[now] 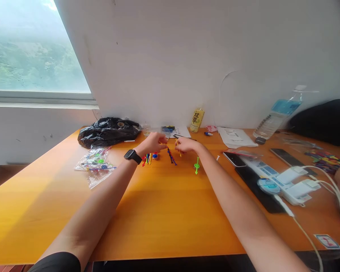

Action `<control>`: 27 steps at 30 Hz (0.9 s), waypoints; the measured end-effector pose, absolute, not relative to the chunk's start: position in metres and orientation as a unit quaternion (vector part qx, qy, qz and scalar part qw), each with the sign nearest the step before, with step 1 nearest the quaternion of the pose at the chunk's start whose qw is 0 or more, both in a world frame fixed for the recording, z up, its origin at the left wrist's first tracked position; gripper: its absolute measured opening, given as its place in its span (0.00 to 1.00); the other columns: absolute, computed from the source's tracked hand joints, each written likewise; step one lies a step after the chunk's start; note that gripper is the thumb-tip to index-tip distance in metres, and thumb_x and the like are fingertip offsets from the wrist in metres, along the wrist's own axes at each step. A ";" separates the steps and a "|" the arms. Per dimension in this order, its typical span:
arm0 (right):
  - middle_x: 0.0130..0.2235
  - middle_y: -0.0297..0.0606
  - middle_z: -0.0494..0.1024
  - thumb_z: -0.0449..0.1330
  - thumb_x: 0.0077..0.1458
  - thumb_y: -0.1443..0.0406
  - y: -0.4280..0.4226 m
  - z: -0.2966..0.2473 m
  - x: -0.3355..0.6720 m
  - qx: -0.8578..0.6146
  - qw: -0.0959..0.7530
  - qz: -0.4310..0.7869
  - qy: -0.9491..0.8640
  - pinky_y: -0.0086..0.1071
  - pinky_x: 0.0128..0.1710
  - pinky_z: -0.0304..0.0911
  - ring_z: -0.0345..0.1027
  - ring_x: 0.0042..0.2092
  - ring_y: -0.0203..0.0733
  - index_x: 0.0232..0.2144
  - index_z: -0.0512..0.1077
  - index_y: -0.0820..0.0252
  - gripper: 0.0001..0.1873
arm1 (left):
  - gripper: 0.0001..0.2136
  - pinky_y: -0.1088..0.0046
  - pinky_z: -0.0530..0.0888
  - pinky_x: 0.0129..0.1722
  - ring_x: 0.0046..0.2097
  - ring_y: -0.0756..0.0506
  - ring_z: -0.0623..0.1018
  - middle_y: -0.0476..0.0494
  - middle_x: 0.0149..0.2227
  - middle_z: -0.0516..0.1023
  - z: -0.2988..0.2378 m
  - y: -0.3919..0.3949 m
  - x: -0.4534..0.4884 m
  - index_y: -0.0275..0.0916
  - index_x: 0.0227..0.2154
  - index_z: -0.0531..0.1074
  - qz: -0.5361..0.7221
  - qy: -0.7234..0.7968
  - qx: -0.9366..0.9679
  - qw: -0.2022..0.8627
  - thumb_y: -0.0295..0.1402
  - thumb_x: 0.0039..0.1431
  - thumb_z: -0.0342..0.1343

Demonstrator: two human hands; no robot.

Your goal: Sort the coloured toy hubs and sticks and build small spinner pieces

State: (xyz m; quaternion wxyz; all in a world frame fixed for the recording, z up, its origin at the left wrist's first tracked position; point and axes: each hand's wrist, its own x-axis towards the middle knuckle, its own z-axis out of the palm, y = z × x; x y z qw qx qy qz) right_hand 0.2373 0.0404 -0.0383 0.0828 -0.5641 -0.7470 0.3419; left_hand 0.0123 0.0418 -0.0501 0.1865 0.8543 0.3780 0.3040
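My right hand (pixel 186 144) is closed on a thin yellow plastic stick (pixel 178 147), which stands nearly upright at the fingertips. Just to the left, my left hand (pixel 155 142), with a black watch on its wrist, has its fingers pinched together; what they hold is too small to make out. Between and below the hands, dark blue and red sticks (pixel 171 157) lie on the table. Close to the left wrist are a red, green and yellow group of small plastic pieces (pixel 147 159) and a round blue piece (pixel 155 156). A bright green arrow-tipped piece (pixel 197 166) lies beside the right forearm.
On the left are a black plastic bag (pixel 109 132) and a clear bag of coloured pieces (pixel 96 166). A yellow drink pack (pixel 197 120) stands by the wall. On the right are a power strip (pixel 290 186) with cables, phones, a tilted water bottle (pixel 277 117) and a coloured heap (pixel 325 159).
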 end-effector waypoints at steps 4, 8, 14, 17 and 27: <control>0.29 0.37 0.79 0.71 0.50 0.62 0.035 -0.024 0.250 -0.599 -0.010 0.312 -0.737 0.34 0.30 0.63 0.73 0.28 0.43 0.48 0.73 0.59 0.23 | 0.06 0.69 0.78 0.41 0.39 0.42 0.84 0.43 0.35 0.86 -0.069 0.049 0.011 0.38 0.29 0.81 0.261 0.389 0.867 0.170 0.34 0.52 0.70; 0.42 0.40 0.83 0.76 0.41 0.62 0.027 0.002 0.272 -0.571 -0.074 0.303 -0.760 0.32 0.35 0.64 0.77 0.37 0.45 0.45 0.77 0.57 0.26 | 0.09 0.69 0.79 0.41 0.41 0.41 0.84 0.41 0.39 0.86 -0.078 0.051 0.005 0.38 0.35 0.82 0.258 0.397 0.862 0.180 0.36 0.53 0.69; 0.40 0.35 0.83 0.81 0.26 0.59 0.020 0.001 0.286 -0.520 -0.268 0.289 -0.758 0.32 0.36 0.63 0.75 0.43 0.47 0.39 0.82 0.54 0.31 | 0.09 0.69 0.79 0.42 0.41 0.41 0.84 0.41 0.38 0.86 -0.077 0.054 0.002 0.38 0.36 0.82 0.222 0.399 0.869 0.191 0.36 0.53 0.67; 0.35 0.35 0.82 0.81 0.26 0.58 0.021 -0.008 0.286 -0.551 -0.271 0.282 -0.737 0.32 0.35 0.63 0.75 0.41 0.47 0.37 0.82 0.55 0.29 | 0.13 0.68 0.79 0.43 0.42 0.40 0.84 0.40 0.40 0.86 -0.073 0.056 -0.002 0.38 0.39 0.82 0.223 0.398 0.870 0.187 0.40 0.54 0.68; 0.35 0.42 0.85 0.76 0.47 0.55 0.016 0.012 0.291 -0.432 0.179 0.450 -0.761 0.33 0.36 0.72 0.77 0.33 0.41 0.39 0.77 0.60 0.21 | 0.17 0.70 0.79 0.42 0.41 0.44 0.83 0.41 0.40 0.86 -0.014 0.033 0.003 0.38 0.42 0.81 0.376 0.341 0.829 0.235 0.47 0.65 0.61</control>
